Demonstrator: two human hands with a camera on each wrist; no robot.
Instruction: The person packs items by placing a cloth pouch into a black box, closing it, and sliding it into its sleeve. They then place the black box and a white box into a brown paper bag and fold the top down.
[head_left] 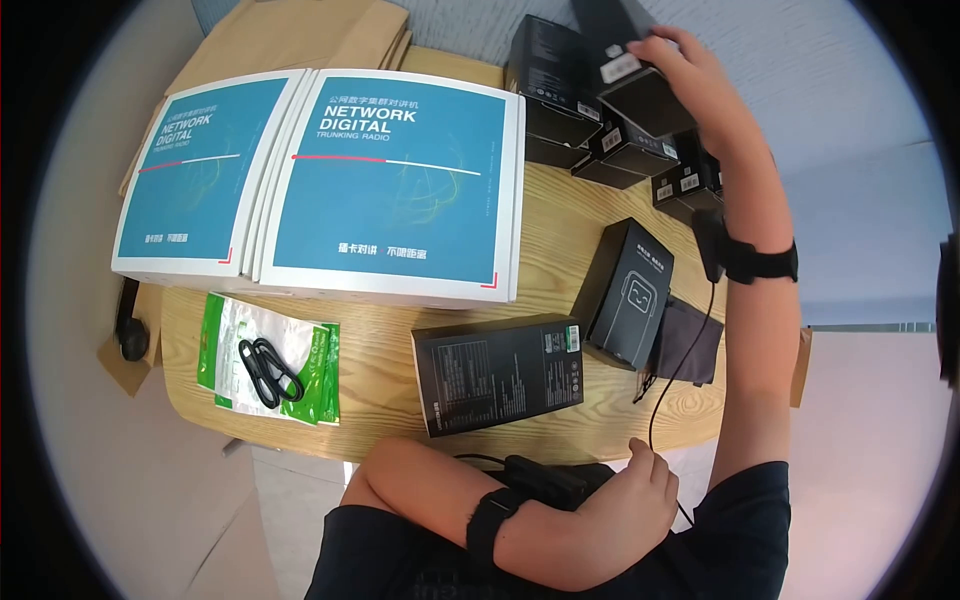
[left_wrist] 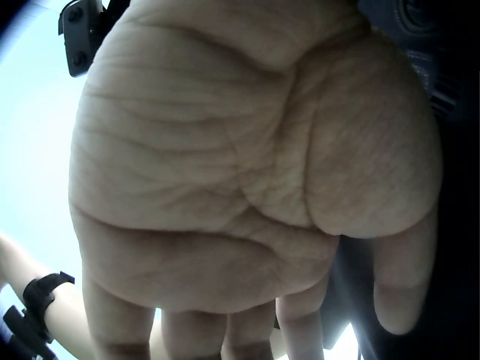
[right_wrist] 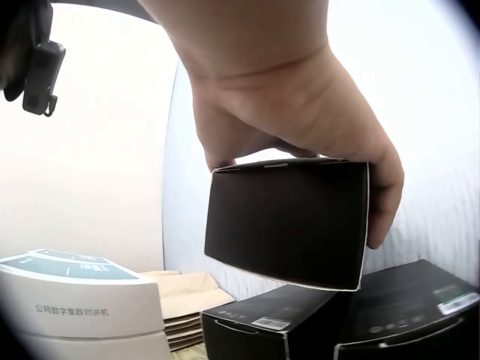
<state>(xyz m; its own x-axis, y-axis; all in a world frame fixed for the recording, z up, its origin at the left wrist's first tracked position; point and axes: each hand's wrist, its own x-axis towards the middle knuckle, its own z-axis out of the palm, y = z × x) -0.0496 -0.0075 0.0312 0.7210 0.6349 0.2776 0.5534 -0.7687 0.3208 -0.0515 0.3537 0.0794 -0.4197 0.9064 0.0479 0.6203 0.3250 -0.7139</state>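
My right hand (head_left: 692,85) grips a black box (head_left: 645,98) over the stack at the table's far right. Up close in the right wrist view, the fingers clasp the held box from above, around its sides, with its plain dark end facing the camera. Other black boxes (right_wrist: 274,311) lie just below it. My left hand (head_left: 625,515) is by my lap at the near side of the table, its fingers relaxed. Nothing lies in its palm (left_wrist: 202,165) in the left wrist view.
Two white-and-blue radio boxes (head_left: 400,210) stand at the left, before brown cardboard (head_left: 290,40). Two black boxes lie nearer, one printed with text (head_left: 500,375), one with a smiling face (head_left: 625,295). A dark pouch (head_left: 692,345) and a bagged black cable (head_left: 268,372) flank them.
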